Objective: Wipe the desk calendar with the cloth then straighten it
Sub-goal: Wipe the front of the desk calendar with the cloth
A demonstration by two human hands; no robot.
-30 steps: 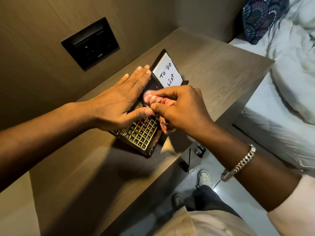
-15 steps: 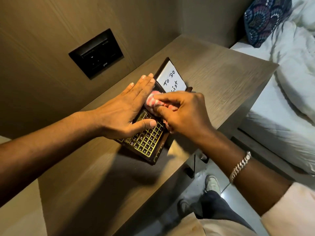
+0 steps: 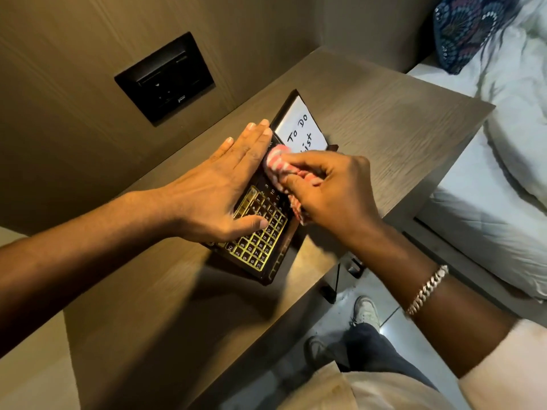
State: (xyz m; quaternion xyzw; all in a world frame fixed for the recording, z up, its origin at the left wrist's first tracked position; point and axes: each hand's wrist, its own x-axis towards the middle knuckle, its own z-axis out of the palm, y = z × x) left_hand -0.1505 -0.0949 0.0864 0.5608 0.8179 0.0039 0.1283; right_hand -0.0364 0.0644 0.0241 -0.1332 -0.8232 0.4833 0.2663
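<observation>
Desk calendar (image 3: 260, 247): dark, gold-gridded, lying on the wooden desk (image 3: 384, 119).
Left hand (image 3: 219, 190): open flat, fingers extended, pressing the calendar's left side.
Right hand (image 3: 328, 190): closed around a pink-striped cloth (image 3: 276, 162), pressing it onto the calendar.

The right hand (image 3: 331, 196) with the cloth (image 3: 276, 162) sits slightly higher on the desk calendar (image 3: 260, 247) than a second ago. More of the gold number grid now shows below the left hand (image 3: 219, 187) thumb.

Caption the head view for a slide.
Left hand steadies the desk calendar while right hand wipes it with a striped cloth.
</observation>
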